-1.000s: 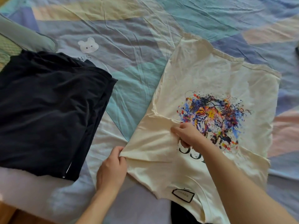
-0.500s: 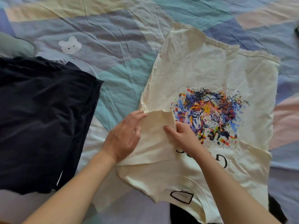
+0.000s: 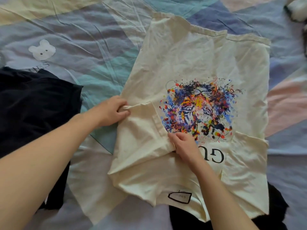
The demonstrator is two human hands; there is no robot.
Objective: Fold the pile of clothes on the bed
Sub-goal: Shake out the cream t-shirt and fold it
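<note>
From the head camera, a cream T-shirt (image 3: 191, 63) with a splashy tiger print (image 3: 199, 108) lies front-up on the patterned bedspread (image 3: 83, 47), its collar end nearest the person. Compared with a second ago, when the left hand still held the loose sleeve out at the shirt's edge, that sleeve (image 3: 144, 130) has now been turned inward and lies over the chest, its hemmed cuff just beside the print. The left hand (image 3: 111, 112) sits at the new fold line on the shirt's side, fingers closed on a small ridge of cream cloth. The right hand (image 3: 184, 143) pins the cuff corner near the black lettering (image 3: 217, 155), thumb and fingertips together on the fabric, though how firmly it pinches is hard to tell from this angle. So the first side fold looks to be in place, while the opposite sleeve still lies spread out flat. A dark garment (image 3: 33, 113) rests to the left, apart from the shirt, and another dark piece (image 3: 275, 205) peeks out from under the shirt's near edge; both probably belong to the pile.
</note>
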